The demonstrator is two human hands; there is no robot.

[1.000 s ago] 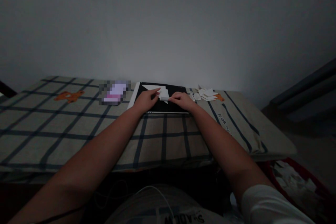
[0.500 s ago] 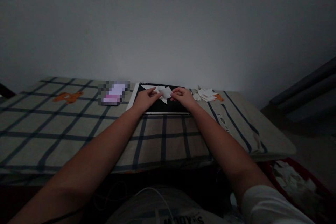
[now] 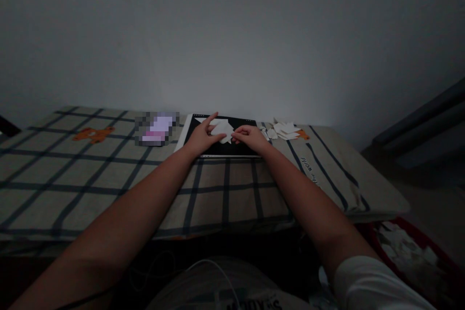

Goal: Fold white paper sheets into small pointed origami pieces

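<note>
Fingers (image 3: pixel 215 129) of the left hand (image 3: pixel 201 138) and right hand (image 3: pixel 251 137) pinched a small folded white paper piece (image 3: pixel 222 129) over the flat black board (image 3: pixel 240 147); uneven pressure could skew its crease.

Head camera looks forward and down over outstretched arms at arm's length

Matt white paper piece (image 3: pixel 222 130), thin, creased; glossy black board (image 3: pixel 221 147) with pale rim; woven checked cloth (image 3: pixel 109 179), soft; matt paper scraps (image 3: pixel 285 130).
</note>
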